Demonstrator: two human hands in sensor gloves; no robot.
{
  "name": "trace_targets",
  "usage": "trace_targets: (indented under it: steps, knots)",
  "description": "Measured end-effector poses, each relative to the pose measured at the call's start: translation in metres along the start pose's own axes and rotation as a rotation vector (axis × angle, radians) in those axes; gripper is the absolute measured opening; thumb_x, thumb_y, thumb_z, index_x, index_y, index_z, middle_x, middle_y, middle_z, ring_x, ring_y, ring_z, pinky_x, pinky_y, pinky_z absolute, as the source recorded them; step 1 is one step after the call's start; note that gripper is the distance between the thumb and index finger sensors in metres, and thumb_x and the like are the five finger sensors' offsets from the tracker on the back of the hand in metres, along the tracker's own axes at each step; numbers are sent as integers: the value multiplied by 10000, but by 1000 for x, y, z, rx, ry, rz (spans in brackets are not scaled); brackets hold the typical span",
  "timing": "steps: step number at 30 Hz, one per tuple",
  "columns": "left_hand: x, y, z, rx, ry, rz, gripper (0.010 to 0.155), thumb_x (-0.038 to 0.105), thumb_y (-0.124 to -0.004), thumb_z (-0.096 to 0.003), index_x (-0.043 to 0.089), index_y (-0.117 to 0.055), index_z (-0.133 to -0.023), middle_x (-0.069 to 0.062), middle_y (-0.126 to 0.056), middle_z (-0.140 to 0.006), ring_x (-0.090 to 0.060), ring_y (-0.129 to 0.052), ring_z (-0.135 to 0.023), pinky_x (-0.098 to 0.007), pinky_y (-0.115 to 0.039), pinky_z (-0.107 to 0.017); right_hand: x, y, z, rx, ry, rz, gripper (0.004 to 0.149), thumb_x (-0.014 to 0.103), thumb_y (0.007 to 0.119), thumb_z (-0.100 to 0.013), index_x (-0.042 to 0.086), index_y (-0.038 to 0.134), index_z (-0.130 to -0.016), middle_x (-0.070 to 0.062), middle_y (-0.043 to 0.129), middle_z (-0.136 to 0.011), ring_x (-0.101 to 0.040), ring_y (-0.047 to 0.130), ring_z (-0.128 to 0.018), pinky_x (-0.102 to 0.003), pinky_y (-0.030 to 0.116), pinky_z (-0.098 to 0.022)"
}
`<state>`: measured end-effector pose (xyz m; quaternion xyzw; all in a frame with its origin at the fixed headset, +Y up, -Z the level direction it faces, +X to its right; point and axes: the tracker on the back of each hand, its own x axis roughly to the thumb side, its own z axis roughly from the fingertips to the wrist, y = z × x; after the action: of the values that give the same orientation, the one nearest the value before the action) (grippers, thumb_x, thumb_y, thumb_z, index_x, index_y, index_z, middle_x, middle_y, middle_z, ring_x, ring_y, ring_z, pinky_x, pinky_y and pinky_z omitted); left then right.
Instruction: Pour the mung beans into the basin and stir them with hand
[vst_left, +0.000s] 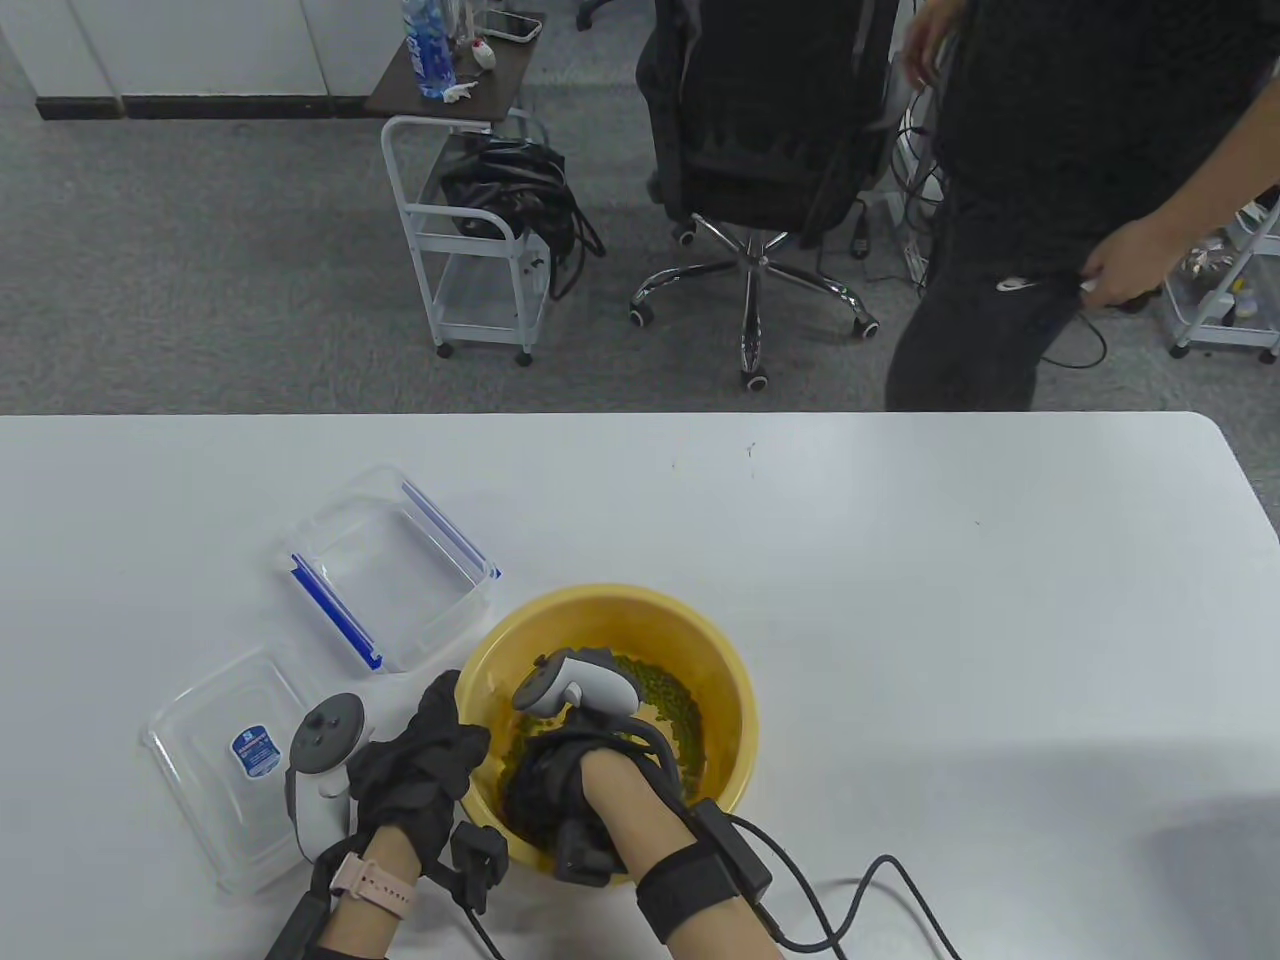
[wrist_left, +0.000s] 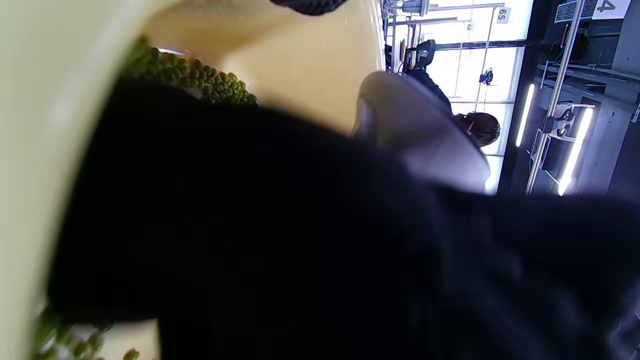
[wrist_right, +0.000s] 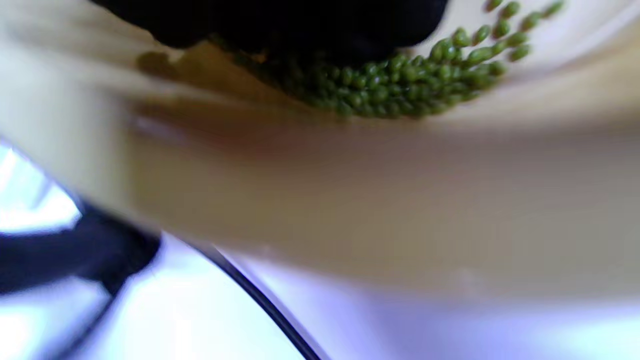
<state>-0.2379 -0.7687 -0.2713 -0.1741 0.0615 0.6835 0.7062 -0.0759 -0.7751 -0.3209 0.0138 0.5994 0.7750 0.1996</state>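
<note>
The yellow basin (vst_left: 725, 690) sits near the table's front edge with green mung beans (vst_left: 672, 700) on its bottom. My right hand (vst_left: 545, 790) reaches down inside it, and its gloved fingers (wrist_right: 300, 25) rest in the mung beans (wrist_right: 390, 85). A white tracker (vst_left: 578, 688) rides on the back of that hand. My left hand (vst_left: 420, 760) grips the basin's left rim, one finger hooked over the edge. The left wrist view is mostly filled by black glove, with mung beans (wrist_left: 200, 75) and the basin's wall (wrist_left: 300, 60) behind it.
An empty clear box with blue clips (vst_left: 390, 570) stands left of the basin, its clear lid (vst_left: 225, 770) lying nearer me. A cable (vst_left: 870, 890) trails from my right wrist. Beyond the table are a person (vst_left: 1050, 200), an office chair (vst_left: 760, 130) and a white cart (vst_left: 480, 210).
</note>
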Motion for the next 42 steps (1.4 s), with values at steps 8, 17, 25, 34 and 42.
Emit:
trace_targets:
  steps: [8, 17, 25, 34, 42]
  knots:
    - [0, 0, 0, -2, -2, 2, 721, 32, -655, -463, 18, -261, -1067, -285, -363, -1059, -544, -458, -956, -642, -524, -645, -7, -48, -4, -413, 140, -95, 523, 434, 621, -394, 438, 387, -861, 149, 204, -979, -206, 218, -919, -355, 303, -729]
    - [0, 0, 0, 3, -2, 7, 722, 32, -657, -461, 17, -263, -1066, -285, -365, -1058, -544, -460, -955, -643, -526, -643, -56, -59, 19, -418, 298, -47, 525, 414, 625, -397, 293, 441, -874, -49, 294, -949, -351, 378, -856, -451, 436, -658]
    - [0, 0, 0, 5, -1, 12, 722, 32, -659, -460, 17, -267, -1067, -285, -368, -1058, -543, -462, -956, -641, -525, -644, -61, -25, 22, -164, 273, 69, 522, 388, 650, -387, 197, 503, -850, -159, 403, -878, -401, 498, -801, -492, 515, -609]
    - [0, 0, 0, 1, 1, 8, 721, 32, -655, -462, 20, -264, -1068, -284, -363, -1060, -543, -458, -958, -642, -522, -645, -4, 4, 1, 46, 28, 32, 517, 415, 635, -390, 275, 467, -859, -69, 402, -890, -320, 515, -808, -425, 522, -637]
    - [0, 0, 0, -5, -1, 12, 720, 32, -656, -462, 20, -265, -1067, -284, -361, -1060, -543, -454, -957, -643, -519, -645, 2, -43, 0, -385, 100, -110, 520, 431, 628, -391, 402, 411, -862, 114, 233, -975, -224, 302, -890, -353, 361, -719]
